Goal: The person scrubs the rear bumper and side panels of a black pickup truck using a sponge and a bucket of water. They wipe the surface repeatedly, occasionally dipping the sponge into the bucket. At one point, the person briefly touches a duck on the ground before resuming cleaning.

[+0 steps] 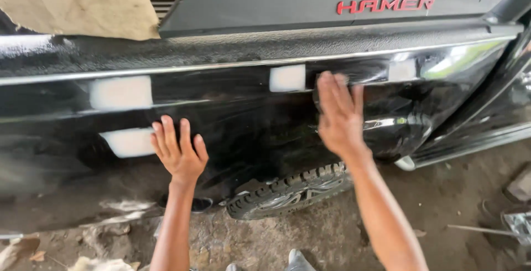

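Glossy black truck panel (249, 121) fills my view, dirt floor (332, 232) and a tyre (287, 191) below; my left hand (178, 150) lies flat on the panel, fingers spread, gripping nothing; my right hand (338, 113) presses flat too, open and empty; pale rectangular patches (120, 92) dot the panel; red lettering (385, 5) sits top right on the grey cover.

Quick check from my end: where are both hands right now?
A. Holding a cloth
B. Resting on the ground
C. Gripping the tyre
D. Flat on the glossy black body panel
D: the left hand and right hand lie open, palms against the black body panel, above the tyre, holding nothing.
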